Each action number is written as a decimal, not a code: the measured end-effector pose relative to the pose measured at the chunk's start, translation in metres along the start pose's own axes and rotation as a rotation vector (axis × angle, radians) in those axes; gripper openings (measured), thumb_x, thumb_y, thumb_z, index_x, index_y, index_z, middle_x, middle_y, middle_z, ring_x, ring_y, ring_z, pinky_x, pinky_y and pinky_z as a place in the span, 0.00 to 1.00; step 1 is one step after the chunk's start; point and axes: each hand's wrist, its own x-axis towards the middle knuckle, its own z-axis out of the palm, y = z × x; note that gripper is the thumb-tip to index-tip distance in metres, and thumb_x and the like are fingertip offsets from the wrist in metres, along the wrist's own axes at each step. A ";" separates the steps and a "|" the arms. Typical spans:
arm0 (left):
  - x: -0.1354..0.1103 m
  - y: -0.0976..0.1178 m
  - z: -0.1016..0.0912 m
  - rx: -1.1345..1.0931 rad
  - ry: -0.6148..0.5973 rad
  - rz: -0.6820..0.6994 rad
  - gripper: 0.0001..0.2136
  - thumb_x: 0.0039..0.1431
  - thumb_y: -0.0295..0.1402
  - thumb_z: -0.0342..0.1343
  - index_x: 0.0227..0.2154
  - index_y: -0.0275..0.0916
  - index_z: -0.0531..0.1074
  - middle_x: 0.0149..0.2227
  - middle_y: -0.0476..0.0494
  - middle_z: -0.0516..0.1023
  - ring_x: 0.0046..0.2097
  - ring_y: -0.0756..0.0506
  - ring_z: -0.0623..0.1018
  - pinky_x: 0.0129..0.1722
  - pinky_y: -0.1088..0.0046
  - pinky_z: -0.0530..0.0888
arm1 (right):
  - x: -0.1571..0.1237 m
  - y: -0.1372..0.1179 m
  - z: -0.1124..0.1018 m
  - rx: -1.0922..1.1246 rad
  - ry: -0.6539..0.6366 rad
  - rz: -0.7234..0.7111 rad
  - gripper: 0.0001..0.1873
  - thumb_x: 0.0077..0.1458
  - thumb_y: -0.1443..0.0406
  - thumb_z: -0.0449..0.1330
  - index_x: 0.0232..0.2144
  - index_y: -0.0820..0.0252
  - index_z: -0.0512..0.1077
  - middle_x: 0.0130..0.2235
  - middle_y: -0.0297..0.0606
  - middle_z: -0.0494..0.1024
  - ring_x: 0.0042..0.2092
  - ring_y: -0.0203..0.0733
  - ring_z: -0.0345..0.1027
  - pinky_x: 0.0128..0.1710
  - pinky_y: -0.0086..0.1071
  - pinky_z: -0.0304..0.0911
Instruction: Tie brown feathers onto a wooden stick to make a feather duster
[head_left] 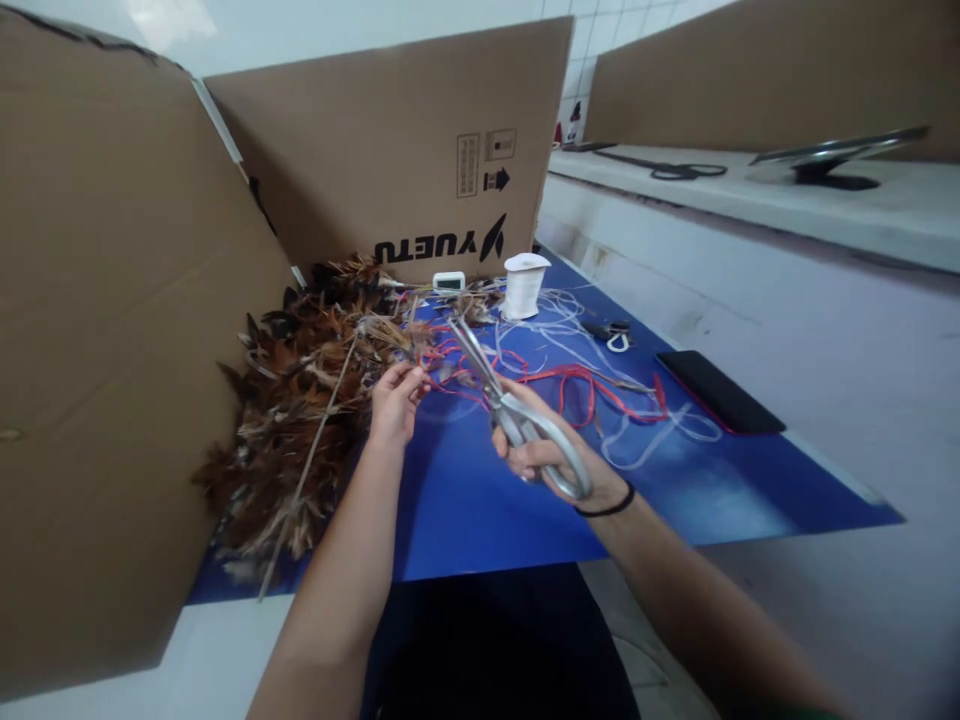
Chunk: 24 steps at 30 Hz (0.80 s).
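Note:
My right hand [541, 448] grips the handles of large silver scissors [501, 400], whose blades point up and to the left. My left hand [395, 398] is closed in a pinch on the end of a feather stem, right beside the scissor blades. A big pile of brown feathers [300, 400] lies to the left on the blue mat [480, 510]. Red string [592, 385] and white string [652, 440] lie tangled on the mat behind my hands.
A spool of white thread [523, 285], a small white device [448, 282] and a small clip tool [616, 335] sit at the back. A black phone [718, 392] lies at the right. Cardboard walls [112, 330] enclose the left and back. Black scissors [679, 170] rest on the raised ledge.

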 end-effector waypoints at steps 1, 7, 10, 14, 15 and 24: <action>-0.001 0.002 0.000 0.000 0.004 0.008 0.15 0.33 0.28 0.67 0.27 0.35 0.69 0.25 0.51 0.74 0.27 0.53 0.74 0.29 0.77 0.69 | 0.000 0.006 0.006 0.033 -0.010 0.028 0.35 0.42 0.71 0.60 0.53 0.52 0.57 0.30 0.32 0.71 0.21 0.28 0.57 0.17 0.24 0.50; -0.003 0.013 0.002 0.051 0.032 0.042 0.15 0.34 0.29 0.68 0.29 0.36 0.71 0.26 0.50 0.74 0.27 0.54 0.73 0.27 0.78 0.66 | -0.006 0.025 0.026 0.131 0.038 0.158 0.20 0.49 0.61 0.61 0.45 0.55 0.64 0.22 0.27 0.63 0.19 0.27 0.53 0.16 0.22 0.49; -0.004 0.017 0.003 0.079 0.006 0.071 0.14 0.34 0.29 0.67 0.29 0.36 0.73 0.27 0.50 0.74 0.27 0.54 0.72 0.25 0.79 0.64 | -0.012 0.031 0.027 0.207 0.030 0.202 0.19 0.50 0.55 0.60 0.43 0.55 0.64 0.24 0.29 0.64 0.20 0.27 0.54 0.17 0.22 0.51; -0.006 0.020 0.004 0.085 -0.024 0.092 0.13 0.35 0.29 0.67 0.28 0.37 0.73 0.27 0.49 0.74 0.27 0.54 0.72 0.25 0.80 0.64 | -0.020 0.037 0.033 0.303 0.021 0.251 0.20 0.51 0.53 0.59 0.43 0.54 0.63 0.25 0.29 0.64 0.21 0.27 0.54 0.18 0.22 0.50; -0.006 0.021 0.004 0.082 -0.028 0.097 0.13 0.36 0.29 0.67 0.28 0.37 0.73 0.27 0.49 0.74 0.27 0.54 0.72 0.25 0.80 0.64 | -0.020 0.039 0.036 0.322 0.025 0.264 0.20 0.50 0.52 0.60 0.43 0.54 0.64 0.25 0.29 0.64 0.21 0.27 0.54 0.18 0.22 0.51; -0.011 0.026 0.008 0.087 -0.026 0.123 0.14 0.34 0.29 0.67 0.28 0.37 0.73 0.26 0.50 0.74 0.27 0.54 0.71 0.24 0.80 0.63 | -0.008 0.049 0.052 0.405 0.029 0.297 0.20 0.50 0.50 0.58 0.40 0.54 0.64 0.24 0.28 0.65 0.21 0.28 0.54 0.18 0.23 0.50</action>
